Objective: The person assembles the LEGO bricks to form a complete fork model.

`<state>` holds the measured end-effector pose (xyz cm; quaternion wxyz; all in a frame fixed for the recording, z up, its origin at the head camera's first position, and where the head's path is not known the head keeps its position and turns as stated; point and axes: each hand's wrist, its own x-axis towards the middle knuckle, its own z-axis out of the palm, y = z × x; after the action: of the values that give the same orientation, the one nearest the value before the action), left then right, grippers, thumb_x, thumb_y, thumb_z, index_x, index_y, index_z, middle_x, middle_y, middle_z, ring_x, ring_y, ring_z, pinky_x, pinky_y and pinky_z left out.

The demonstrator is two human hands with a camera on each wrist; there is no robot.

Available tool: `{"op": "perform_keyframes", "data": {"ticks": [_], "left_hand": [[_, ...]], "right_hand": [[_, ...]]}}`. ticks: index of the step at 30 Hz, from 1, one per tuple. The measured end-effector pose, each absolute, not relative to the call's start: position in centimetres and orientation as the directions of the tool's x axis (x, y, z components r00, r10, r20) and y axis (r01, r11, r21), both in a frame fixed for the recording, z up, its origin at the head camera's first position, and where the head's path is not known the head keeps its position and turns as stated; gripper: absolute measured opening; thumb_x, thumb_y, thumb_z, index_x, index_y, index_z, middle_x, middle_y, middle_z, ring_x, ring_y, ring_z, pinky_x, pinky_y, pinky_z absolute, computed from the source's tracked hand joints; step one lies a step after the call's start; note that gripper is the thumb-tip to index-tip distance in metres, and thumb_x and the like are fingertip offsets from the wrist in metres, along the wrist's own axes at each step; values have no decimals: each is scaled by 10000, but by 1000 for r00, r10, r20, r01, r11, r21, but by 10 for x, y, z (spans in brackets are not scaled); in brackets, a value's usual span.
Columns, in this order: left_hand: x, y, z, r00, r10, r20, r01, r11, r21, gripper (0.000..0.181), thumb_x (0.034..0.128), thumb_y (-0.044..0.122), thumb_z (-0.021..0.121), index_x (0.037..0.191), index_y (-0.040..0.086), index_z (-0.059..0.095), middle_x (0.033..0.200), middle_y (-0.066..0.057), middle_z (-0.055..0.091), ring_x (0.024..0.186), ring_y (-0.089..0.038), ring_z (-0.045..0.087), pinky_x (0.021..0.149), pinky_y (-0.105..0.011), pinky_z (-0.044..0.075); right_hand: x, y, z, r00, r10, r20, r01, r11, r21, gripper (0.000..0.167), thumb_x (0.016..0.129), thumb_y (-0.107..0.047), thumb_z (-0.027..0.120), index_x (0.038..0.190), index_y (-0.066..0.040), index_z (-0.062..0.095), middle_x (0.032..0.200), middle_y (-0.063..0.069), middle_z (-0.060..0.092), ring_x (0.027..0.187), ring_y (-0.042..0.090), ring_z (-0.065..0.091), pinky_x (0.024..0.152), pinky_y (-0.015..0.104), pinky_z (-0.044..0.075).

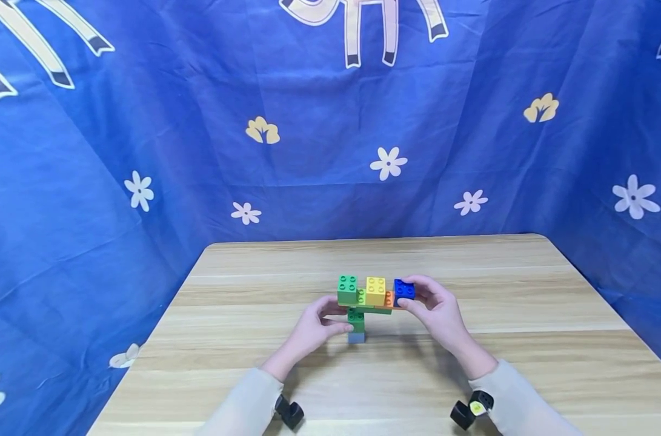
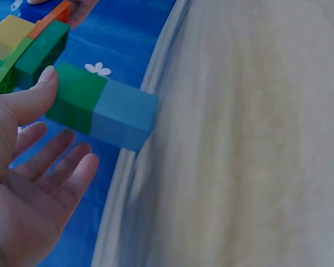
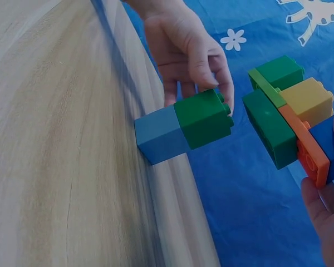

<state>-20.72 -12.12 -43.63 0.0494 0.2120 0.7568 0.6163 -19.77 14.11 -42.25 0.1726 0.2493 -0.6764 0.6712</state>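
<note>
My right hand (image 1: 436, 307) pinches the dark blue brick (image 1: 404, 289) at the right end of a joined brick piece. This piece has a lime plate (image 3: 267, 87) and an orange plate (image 3: 305, 146) in a row. On top sit a green brick (image 1: 347, 290) and a yellow brick (image 1: 375, 292); a longer dark green brick (image 3: 270, 129) is fixed underneath. Apart from it stands a short stack, a green brick (image 3: 205, 119) on a light blue brick (image 3: 162, 135). My left hand (image 1: 320, 324) is beside this stack, fingers loosely extended, thumb near the green brick; contact is unclear.
The stack stands on a wood-grain table (image 1: 243, 272). Behind and at both sides hangs a blue patterned cloth (image 1: 319, 121). A black device is strapped to each wrist, one at the left (image 1: 289, 412) and one at the right (image 1: 472, 409).
</note>
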Motion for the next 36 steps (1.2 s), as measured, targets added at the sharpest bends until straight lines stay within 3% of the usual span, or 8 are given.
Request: {"op": "perform_keyframes", "data": {"ticks": [4, 13, 23, 31, 36], "left_hand": [[-205, -127, -426, -912, 364, 188, 251, 135, 958, 520, 749, 13, 746, 1214, -24, 517, 1127, -234, 591, 1008, -457, 559, 764, -297, 537], [-208, -138, -407, -898, 329, 291, 336, 88, 938, 509, 750, -17, 735, 1215, -14, 529, 1145, -159, 606, 1046, -261, 575, 850, -460, 494], [-207, -137, -391, -859, 343, 379, 419, 48, 907, 539, 766, -31, 719, 1255, -45, 492, 1156, -180, 595, 1058, -237, 568, 851, -479, 490], [-204, -137, -382, -842, 318, 436, 466, 20, 885, 501, 758, -93, 698, 1221, -67, 508, 1151, -215, 587, 1047, -308, 566, 843, -474, 495], [-203, -140, -381, -828, 304, 472, 501, 21, 865, 431, 765, -114, 680, 1170, -85, 537, 1103, -242, 598, 997, -276, 591, 827, -461, 505]], "right_hand": [[-198, 138, -422, -815, -107, 569, -570, -28, -821, 343, 793, 63, 683, 1117, 41, 573, 1101, 157, 586, 960, 182, 598, 823, 268, 510], [-198, 137, -421, -827, -126, 548, -551, -13, -834, 348, 803, 13, 696, 1129, 23, 574, 1113, 125, 582, 972, 186, 594, 838, 282, 507], [-198, 132, -420, -834, -140, 534, -538, -9, -843, 347, 808, -15, 701, 1132, 2, 579, 1120, 127, 585, 978, 197, 595, 840, 306, 510], [-201, 125, -418, -823, -135, 552, -553, -28, -832, 346, 792, 38, 696, 1119, 29, 584, 1081, 180, 594, 934, 191, 604, 807, 297, 520], [-201, 119, -417, -829, -132, 544, -544, -39, -838, 348, 791, 38, 696, 1122, 18, 587, 1093, 185, 589, 937, 201, 601, 808, 302, 520]]}}
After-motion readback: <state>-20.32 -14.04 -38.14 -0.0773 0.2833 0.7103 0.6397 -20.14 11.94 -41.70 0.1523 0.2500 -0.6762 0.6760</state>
